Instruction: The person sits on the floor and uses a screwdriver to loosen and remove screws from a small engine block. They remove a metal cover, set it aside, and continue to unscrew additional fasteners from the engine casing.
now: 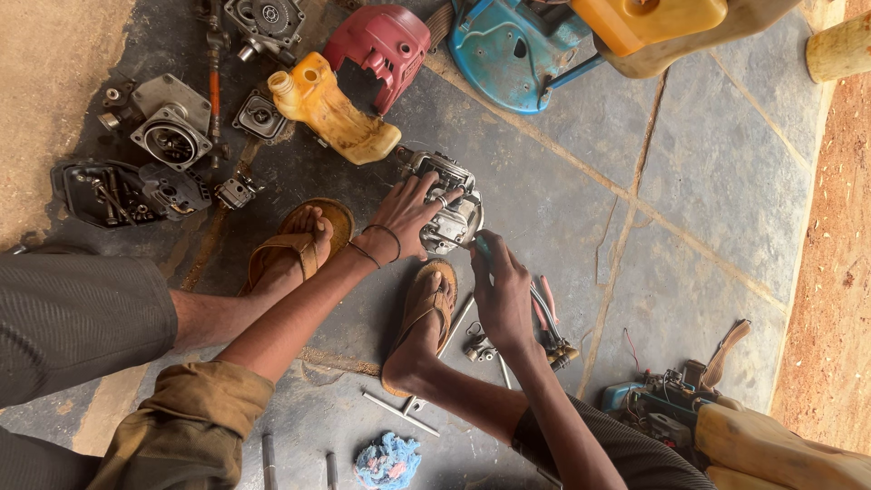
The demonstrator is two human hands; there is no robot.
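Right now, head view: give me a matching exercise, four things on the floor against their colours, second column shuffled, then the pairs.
Things:
1. fuel tank beside the engine block
2. vented engine cover
3. curved housing at the top
4. rag near the bottom edge

Colours:
A. blue shell
B. yellow
C. blue and pink
D. red

Pairs: 1-B, 2-D, 3-A, 4-C

For context: the left hand rests on the engine block, and the right hand holds a tool to it.
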